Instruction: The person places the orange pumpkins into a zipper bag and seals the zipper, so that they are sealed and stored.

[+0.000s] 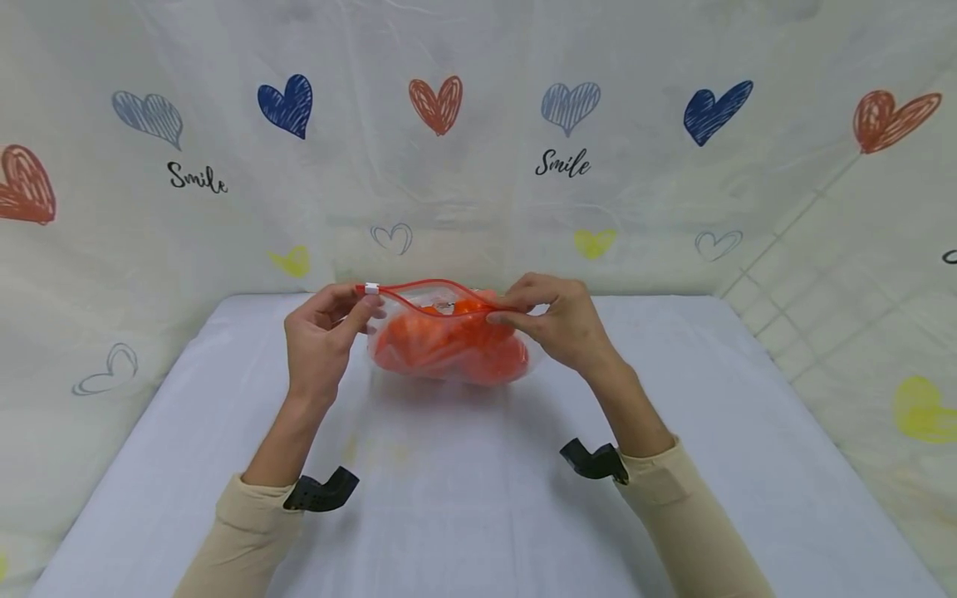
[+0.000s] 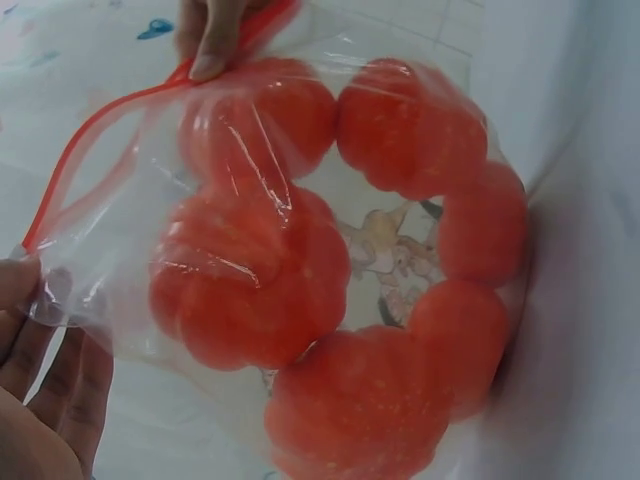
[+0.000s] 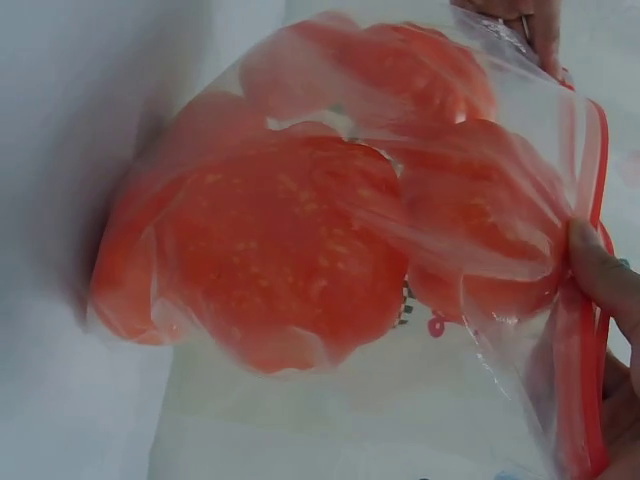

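A clear slider zip bag (image 1: 449,365) with a red zip strip stands on the white table, held up by its top edge. Inside are several red-orange, lobed round pieces (image 2: 250,280) that look like ribbed tomatoes. My left hand (image 1: 321,332) pinches the bag's top left corner, at the white slider (image 1: 371,288). On the other side, my right hand (image 1: 557,320) pinches the red zip (image 3: 578,400) between thumb and fingers. Between the hands the two zip edges bow apart, so the mouth gapes. Curled right fingers are partly hidden behind the strip.
A white cloth covers the table (image 1: 449,498). Behind and beside it hangs a pale sheet (image 1: 486,183) printed with hearts and "Smile". Each beige sleeve carries a black wrist mount (image 1: 321,490) near its cuff.
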The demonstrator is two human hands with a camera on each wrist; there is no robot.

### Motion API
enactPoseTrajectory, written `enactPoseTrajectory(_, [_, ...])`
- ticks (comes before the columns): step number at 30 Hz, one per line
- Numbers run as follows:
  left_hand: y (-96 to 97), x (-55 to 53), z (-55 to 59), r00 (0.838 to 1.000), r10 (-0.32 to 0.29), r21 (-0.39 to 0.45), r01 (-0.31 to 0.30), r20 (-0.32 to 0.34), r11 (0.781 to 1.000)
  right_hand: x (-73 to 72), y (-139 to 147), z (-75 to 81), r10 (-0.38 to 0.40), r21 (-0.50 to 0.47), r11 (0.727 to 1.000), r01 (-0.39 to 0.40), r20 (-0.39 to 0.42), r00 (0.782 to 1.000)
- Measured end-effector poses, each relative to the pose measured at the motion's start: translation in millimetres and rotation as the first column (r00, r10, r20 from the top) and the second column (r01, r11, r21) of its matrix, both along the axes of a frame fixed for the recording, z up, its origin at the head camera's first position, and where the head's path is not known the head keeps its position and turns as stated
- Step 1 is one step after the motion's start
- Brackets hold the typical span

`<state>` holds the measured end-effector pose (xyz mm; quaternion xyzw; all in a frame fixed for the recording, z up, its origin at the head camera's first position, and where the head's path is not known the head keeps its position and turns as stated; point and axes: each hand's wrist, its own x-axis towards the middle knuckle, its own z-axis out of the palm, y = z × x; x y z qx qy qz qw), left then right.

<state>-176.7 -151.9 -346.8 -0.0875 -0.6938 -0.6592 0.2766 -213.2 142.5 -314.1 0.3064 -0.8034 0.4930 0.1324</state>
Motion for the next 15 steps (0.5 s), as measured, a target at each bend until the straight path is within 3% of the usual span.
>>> enactPoseTrajectory(9, [0.7, 1.1, -2.9, 0.999, -0.042, 0.016, 0.042, -0.007, 0.999, -9.7, 0.3, -11.0, 0.059, -0.061, 0.996, -0.071, -0.181, 0.982])
enactPoseTrajectory(15, [3.3, 0.5, -6.4, 0.998, -0.051, 0.0, 0.051, -0.021, 0.999, -13.5, 0.2, -18.3, -0.007, -0.093, 0.996, -0.017, -0.255, 0.967])
